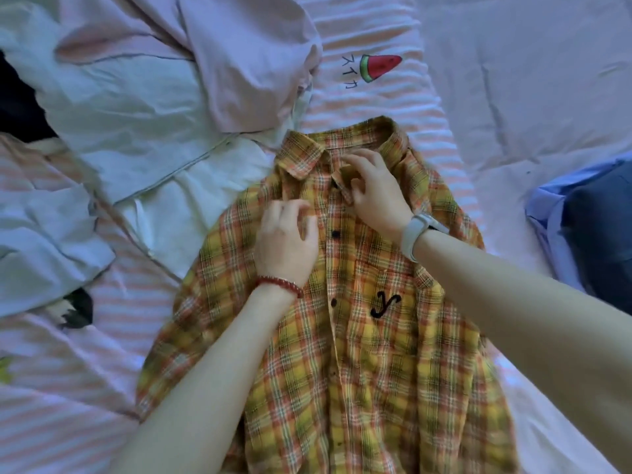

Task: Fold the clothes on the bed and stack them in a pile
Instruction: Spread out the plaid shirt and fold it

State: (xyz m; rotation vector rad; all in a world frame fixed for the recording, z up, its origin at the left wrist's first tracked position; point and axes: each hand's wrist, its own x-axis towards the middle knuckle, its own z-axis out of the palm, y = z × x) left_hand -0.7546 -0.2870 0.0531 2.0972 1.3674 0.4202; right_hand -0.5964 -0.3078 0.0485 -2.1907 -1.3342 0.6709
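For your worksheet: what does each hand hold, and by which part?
Both hold the plaid shirt: the right hand pinches its placket below the collar; the left hand grips fabric beside it.

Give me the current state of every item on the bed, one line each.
Plaid shirt: spread flat, front up, unfolded, placket partly buttoned.
Left hand: pinches the shirt's fabric below the collar.
Right hand: pinches the placket at the collar.
Pink garment: crumpled, unfolded.
White garment: crumpled, unfolded.
Blue clothes: apparently folded, at the right edge.
Striped bedsheet: wrinkled.

Shirt hem cut off btm edge
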